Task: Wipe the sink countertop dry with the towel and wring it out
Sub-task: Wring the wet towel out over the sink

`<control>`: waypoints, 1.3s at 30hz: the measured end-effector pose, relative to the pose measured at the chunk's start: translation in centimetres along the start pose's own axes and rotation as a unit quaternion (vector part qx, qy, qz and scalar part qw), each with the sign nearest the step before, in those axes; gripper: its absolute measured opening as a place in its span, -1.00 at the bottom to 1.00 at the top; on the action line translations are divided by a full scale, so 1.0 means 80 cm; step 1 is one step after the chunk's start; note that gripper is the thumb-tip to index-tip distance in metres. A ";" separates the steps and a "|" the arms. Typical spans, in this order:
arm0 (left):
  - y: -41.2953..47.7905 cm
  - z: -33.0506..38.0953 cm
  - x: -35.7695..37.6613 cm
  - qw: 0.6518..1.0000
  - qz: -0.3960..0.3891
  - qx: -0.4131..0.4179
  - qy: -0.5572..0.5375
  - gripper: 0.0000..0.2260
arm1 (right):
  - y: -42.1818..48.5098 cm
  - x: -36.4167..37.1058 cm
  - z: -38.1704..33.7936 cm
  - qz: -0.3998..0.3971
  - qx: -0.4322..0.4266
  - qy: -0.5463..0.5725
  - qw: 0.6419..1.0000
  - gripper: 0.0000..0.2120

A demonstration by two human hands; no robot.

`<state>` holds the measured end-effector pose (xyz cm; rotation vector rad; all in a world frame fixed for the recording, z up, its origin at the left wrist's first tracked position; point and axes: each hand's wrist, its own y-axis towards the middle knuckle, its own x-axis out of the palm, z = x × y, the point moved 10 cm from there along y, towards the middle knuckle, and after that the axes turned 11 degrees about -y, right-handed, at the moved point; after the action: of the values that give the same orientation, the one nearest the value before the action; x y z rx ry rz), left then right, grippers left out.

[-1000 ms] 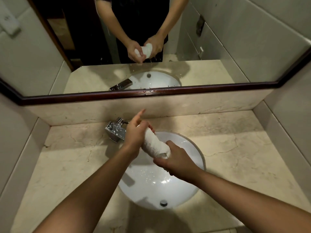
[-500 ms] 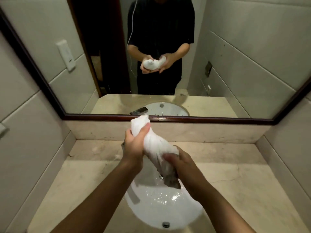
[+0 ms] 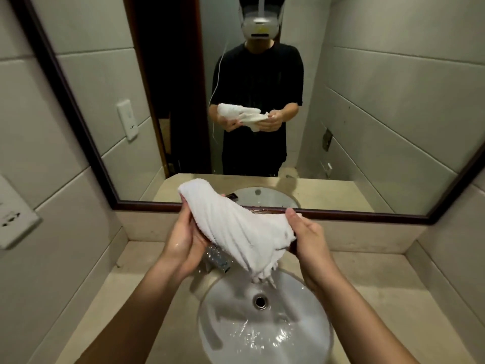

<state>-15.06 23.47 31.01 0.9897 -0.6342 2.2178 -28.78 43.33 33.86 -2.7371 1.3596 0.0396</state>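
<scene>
A white towel, still twisted into spiral ridges, is held above the round white sink. My left hand cups its upper left end, palm up and wet. My right hand grips its right end with the thumb on top. The towel's loose lower corner hangs over the basin near the drain. Water shimmers in the bottom of the sink. The beige stone countertop spreads on both sides of the basin.
A chrome faucet stands behind the sink, partly hidden by the towel. A dark-framed mirror fills the back wall and reflects a person. A wall socket is on the left. Tiled walls close both sides.
The tightly wrung roll has loosened and spread wider between my hands. Both hands have risen and moved apart, and the view has tilted up toward the mirror.
</scene>
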 end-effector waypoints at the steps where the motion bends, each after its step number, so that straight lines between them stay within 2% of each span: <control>1: 0.002 0.008 -0.008 1.000 -0.013 -0.007 -0.002 -0.55 | 0.004 -0.004 -0.014 0.009 -0.024 -0.006 1.000 -0.61; 2: 0.006 0.019 -0.020 1.000 -0.015 -0.009 0.004 -0.60 | 0.007 -0.008 -0.031 0.014 -0.048 -0.025 0.998 -0.59; 4: 0.009 0.046 -0.055 0.998 0.041 0.019 0.050 -0.74 | 0.014 -0.005 -0.066 -0.003 -0.083 -0.101 0.991 -0.50; 6: 0.001 0.060 -0.064 0.982 0.069 0.055 0.166 -0.82 | 0.018 0.020 -0.090 -0.052 -0.115 -0.204 0.971 -0.43; 7: -0.006 0.061 -0.051 0.967 0.052 0.076 0.236 -0.85 | 0.018 0.038 -0.098 -0.080 -0.133 -0.235 0.960 -0.40; 9: -0.028 0.053 0.001 0.919 -0.048 0.122 0.371 -0.83 | 0.019 0.068 -0.114 -0.108 -0.148 -0.244 0.952 -0.39; 11: -0.053 0.026 0.051 0.881 -0.161 0.104 0.433 -0.66 | 0.022 0.087 -0.133 -0.118 -0.162 -0.281 0.939 -0.41; 12: -0.062 0.014 0.066 0.871 -0.192 0.092 0.443 -0.59 | 0.022 0.094 -0.142 -0.122 -0.174 -0.327 0.921 -0.41; 14: -0.070 0.007 0.081 0.864 -0.195 0.111 0.450 -0.59 | 0.018 0.097 -0.161 -0.085 -0.219 -0.435 0.869 -0.38; 16: -0.076 0.008 0.088 0.874 -0.181 0.137 0.430 -0.67 | 0.013 0.087 -0.168 -0.026 -0.243 -0.461 0.853 -0.38; 19: -0.088 -0.003 0.095 0.870 -0.188 0.129 0.437 -0.56 | 0.008 0.074 -0.161 0.002 -0.245 -0.417 0.875 -0.39; 22: -0.098 -0.001 0.096 0.860 -0.149 0.157 0.462 -0.42 | 0.001 0.073 -0.153 -0.005 -0.200 -0.322 0.925 -0.40; 23: -0.102 0.001 0.098 0.859 -0.141 0.171 0.462 -0.44 | -0.002 0.080 -0.150 -0.016 -0.180 -0.293 0.939 -0.41; 25: -0.109 0.008 0.106 0.865 -0.147 0.195 0.438 -0.61 | -0.002 0.091 -0.138 -0.048 -0.121 -0.236 0.963 -0.39; 27: -0.112 0.025 0.105 0.898 -0.138 0.197 0.368 -0.76 | -0.004 0.101 -0.123 -0.119 -0.054 -0.166 0.977 -0.41; 29: -0.111 0.046 0.095 0.915 -0.105 0.207 0.331 -0.74 | -0.016 0.118 -0.117 -0.227 -0.035 -0.104 0.968 -0.51; 31: -0.110 0.062 0.084 0.918 -0.067 0.223 0.321 -0.72 | -0.035 0.128 -0.110 -0.292 -0.049 -0.093 0.951 -0.64; 33: -0.110 0.071 0.075 0.928 -0.042 0.224 0.296 -0.71 | -0.044 0.122 -0.101 -0.275 -0.076 -0.133 0.949 -0.74; 35: -0.111 0.078 0.072 0.931 -0.034 0.229 0.282 -0.71 | -0.045 0.106 -0.096 -0.227 -0.096 -0.146 0.958 -0.93; 39: -0.111 0.082 0.078 0.942 -0.044 0.218 0.251 -0.71 | -0.047 0.093 -0.097 -0.202 -0.100 -0.110 0.968 -0.89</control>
<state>-8.96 27.60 41.37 0.5835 0.1343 2.4429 -21.43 39.03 41.35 -3.0069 0.7640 0.4596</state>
